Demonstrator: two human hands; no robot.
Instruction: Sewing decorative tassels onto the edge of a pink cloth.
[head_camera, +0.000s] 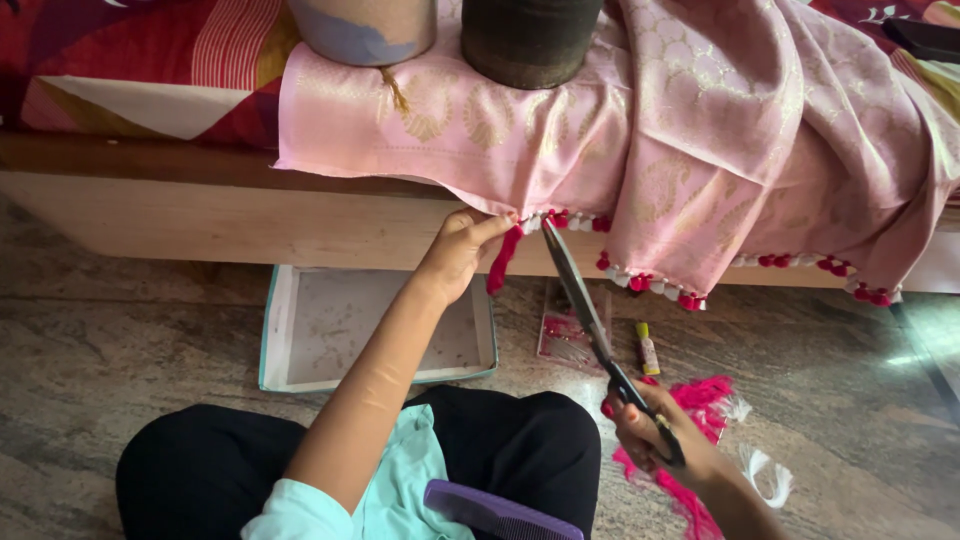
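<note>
A pink patterned cloth (560, 140) hangs over the edge of a wooden bed, its hem lined with red and white tassels. My left hand (455, 250) pinches the hem beside a long red tassel (503, 262). My right hand (655, 435) grips the black handles of long scissors (580, 300), whose blades point up toward that tassel at the hem. The scissor tips sit just right of my left fingers.
Two round weights, a pale pot (365, 28) and a dark pot (528, 38), stand on the cloth. On the stone floor lie an open shallow box (285, 345), a small packet (565, 335), a yellow tube (647, 350), pink thread scraps (705, 400) and white thread bits (770, 480). A purple comb (495, 512) rests on my lap.
</note>
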